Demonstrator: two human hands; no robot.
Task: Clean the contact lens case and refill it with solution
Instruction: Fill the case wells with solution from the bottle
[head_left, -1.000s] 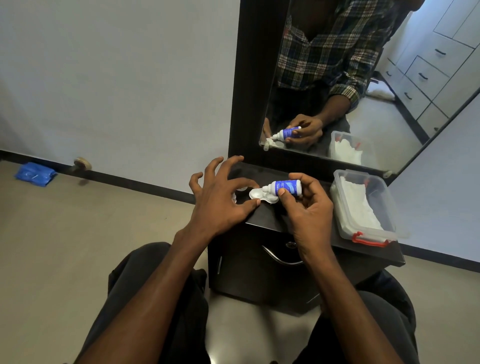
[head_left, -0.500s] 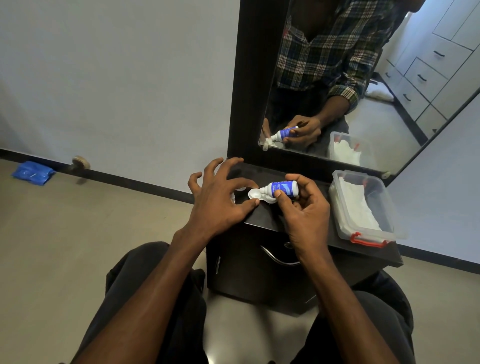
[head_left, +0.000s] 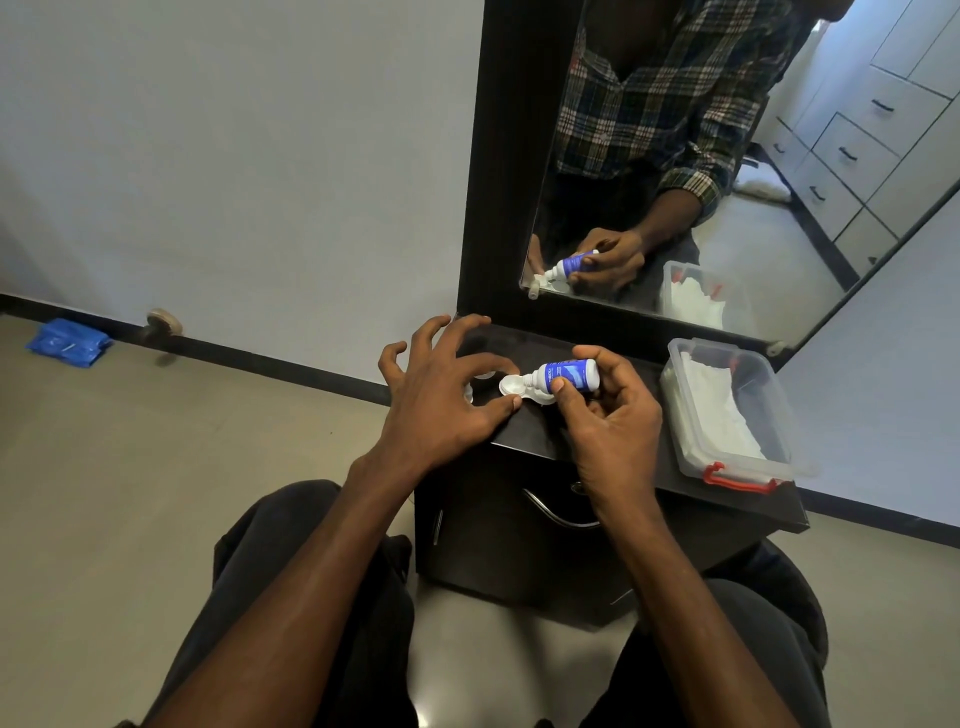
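A white contact lens case (head_left: 510, 387) lies on the dark cabinet top (head_left: 613, 457), with its left well uncovered. My left hand (head_left: 441, 400) steadies the case with thumb and forefinger at the well's edge, other fingers spread. My right hand (head_left: 608, 415) grips a small blue solution bottle (head_left: 566, 376), tipped on its side with the white nozzle pointing left over the well. A white cap (head_left: 469, 392) peeks out beside my left hand, mostly hidden by it.
A clear plastic box (head_left: 727, 415) with red latches and white tissue stands on the cabinet's right end. A dark-framed mirror (head_left: 675, 156) rises behind, reflecting my hands. A blue packet (head_left: 67, 343) lies on the floor far left. My knees flank the cabinet.
The bottle has tipped slightly lower and shifted left toward the case well. My left hand has stayed on the case.
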